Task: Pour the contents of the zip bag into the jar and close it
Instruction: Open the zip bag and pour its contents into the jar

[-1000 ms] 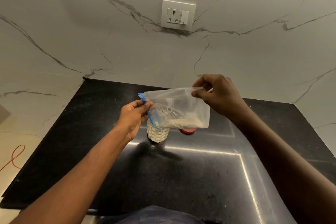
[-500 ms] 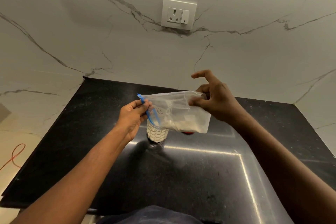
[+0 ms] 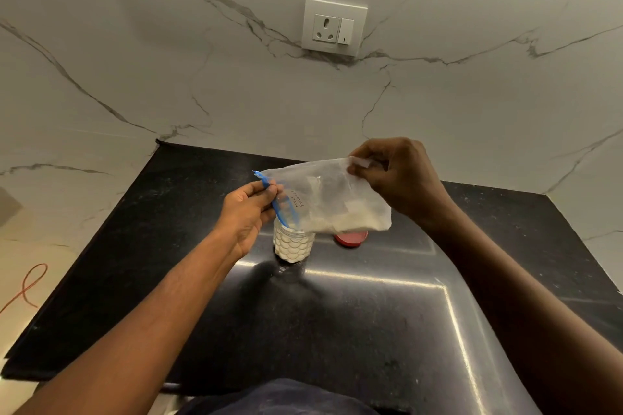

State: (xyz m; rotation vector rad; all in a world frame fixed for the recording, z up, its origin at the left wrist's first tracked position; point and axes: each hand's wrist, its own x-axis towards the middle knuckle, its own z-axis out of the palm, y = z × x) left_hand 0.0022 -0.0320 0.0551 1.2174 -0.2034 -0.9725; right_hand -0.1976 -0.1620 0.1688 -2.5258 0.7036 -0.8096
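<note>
A clear zip bag (image 3: pixel 332 197) with a blue zip strip hangs tilted over the open jar (image 3: pixel 292 246), its zip end pointing down into the jar's mouth. White powder lies along the bag's lower edge. The jar is clear with a scale pattern and holds white powder. My left hand (image 3: pixel 249 212) pinches the bag's blue zip edge. At the bag's upper right corner my right hand (image 3: pixel 397 175) pinches it and holds it raised. A red lid (image 3: pixel 350 238) lies flat on the black counter just right of the jar, partly hidden by the bag.
The black stone counter (image 3: pixel 337 330) meets a white marble wall with a socket and switch (image 3: pixel 333 27) above. The counter's left edge drops to a floor with an orange cable (image 3: pixel 27 286).
My right hand let its fingers spread, then pinched the bag's top corner again and lifted it higher. The bag tilts more steeply toward the jar. My left hand stayed in place.
</note>
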